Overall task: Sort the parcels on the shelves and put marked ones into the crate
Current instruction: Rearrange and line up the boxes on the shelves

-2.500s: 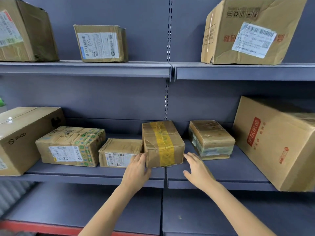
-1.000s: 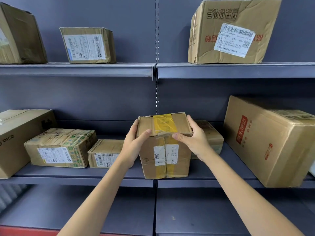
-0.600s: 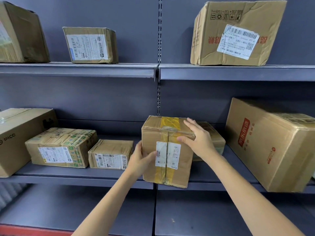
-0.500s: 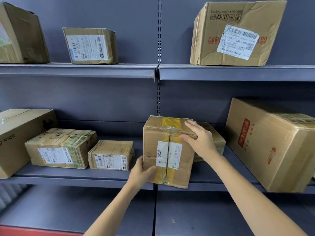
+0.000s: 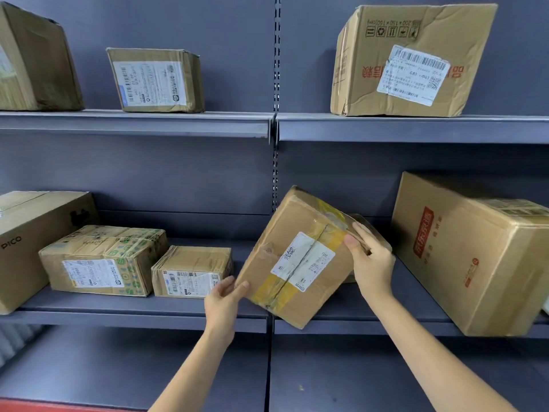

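Observation:
A brown cardboard parcel [image 5: 300, 257] with yellow tape and a white label is held tilted in front of the middle shelf [image 5: 133, 318], label side facing me. My left hand [image 5: 224, 298] grips its lower left corner. My right hand [image 5: 370, 260] grips its upper right edge, thumb on the front face. A small taped parcel [image 5: 375, 236] stands mostly hidden behind my right hand. No crate is in view.
On the middle shelf sit a big PICO box [image 5: 26, 242], a green-printed parcel [image 5: 104, 260], a small labelled parcel [image 5: 193, 272] and a large red-lettered box [image 5: 475, 251]. The upper shelf [image 5: 416, 127] bears three boxes [image 5: 157, 80] [image 5: 413, 59] [image 5: 32, 60]. A lower shelf [image 5: 356, 382] lies below.
Both hands lifted the yellow-taped parcel off the shelf and stood it up. It has now rotated clockwise to a tilt, my left hand sliding to its lower corner.

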Demonstrator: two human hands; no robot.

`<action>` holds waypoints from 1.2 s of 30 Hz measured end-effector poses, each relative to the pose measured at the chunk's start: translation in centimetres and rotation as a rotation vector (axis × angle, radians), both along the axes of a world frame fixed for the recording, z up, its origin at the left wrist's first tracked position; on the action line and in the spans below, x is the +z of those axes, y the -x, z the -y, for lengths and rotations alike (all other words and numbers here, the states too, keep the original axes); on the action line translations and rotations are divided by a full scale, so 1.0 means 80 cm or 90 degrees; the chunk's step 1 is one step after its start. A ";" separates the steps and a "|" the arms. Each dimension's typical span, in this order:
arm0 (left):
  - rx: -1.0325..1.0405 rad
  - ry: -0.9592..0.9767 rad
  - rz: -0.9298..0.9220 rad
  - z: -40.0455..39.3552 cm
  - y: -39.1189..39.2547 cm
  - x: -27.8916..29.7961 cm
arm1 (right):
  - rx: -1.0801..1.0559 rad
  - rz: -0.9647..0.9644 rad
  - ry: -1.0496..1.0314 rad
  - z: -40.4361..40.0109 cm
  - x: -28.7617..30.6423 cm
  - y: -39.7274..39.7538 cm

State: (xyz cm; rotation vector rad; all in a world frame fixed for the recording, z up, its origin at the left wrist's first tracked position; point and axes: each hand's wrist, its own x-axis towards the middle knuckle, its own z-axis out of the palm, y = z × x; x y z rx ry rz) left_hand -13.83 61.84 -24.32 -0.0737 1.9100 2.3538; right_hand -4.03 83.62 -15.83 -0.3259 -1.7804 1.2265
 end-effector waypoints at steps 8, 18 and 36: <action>0.066 0.015 -0.171 0.020 0.007 0.050 | 0.007 0.125 0.121 0.002 -0.055 -0.016; 0.027 0.228 -0.330 0.029 0.000 0.049 | 0.070 0.226 0.147 0.009 -0.098 -0.024; -0.069 0.672 -0.728 0.016 0.028 0.048 | 0.045 0.344 -0.447 0.007 -0.037 0.007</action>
